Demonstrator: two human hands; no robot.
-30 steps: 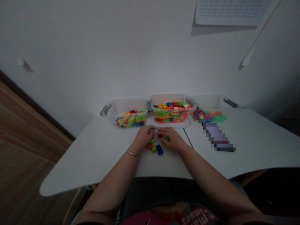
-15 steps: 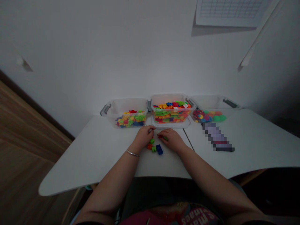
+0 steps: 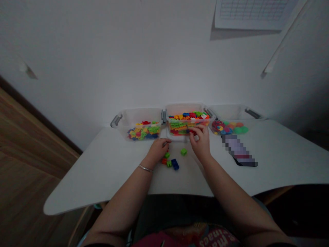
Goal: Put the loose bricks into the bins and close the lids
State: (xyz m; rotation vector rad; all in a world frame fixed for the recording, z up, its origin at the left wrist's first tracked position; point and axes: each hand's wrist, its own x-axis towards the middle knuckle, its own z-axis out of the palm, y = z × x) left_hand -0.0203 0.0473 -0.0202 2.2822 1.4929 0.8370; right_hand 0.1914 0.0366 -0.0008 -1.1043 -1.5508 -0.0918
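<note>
My left hand (image 3: 158, 151) rests on the table with its fingers curled in. A small red piece shows at its fingertips, mostly hidden by them. My right hand (image 3: 200, 142) is raised before the middle bin, thumb and fingers bent around what looks like a small red block (image 3: 194, 132). Between the hands a green block (image 3: 183, 151) lies by itself. Close to my left hand are another green block (image 3: 167, 155), an orange block (image 3: 164, 161), a light green block (image 3: 169, 164) and a dark blue block (image 3: 175, 164).
A clear middle bin (image 3: 185, 103) of colourful blocks stands on a lid against the wall. To its left is a bin (image 3: 120, 127) of mixed pieces; to its right, a bin (image 3: 226, 111) with round coloured pieces. A blurred phone-like object (image 3: 239, 151) lies at right.
My right hand has moved up and right, away from my left hand toward the middle bin. The green block from its fingers now lies on the table. My left hand stays put.
</note>
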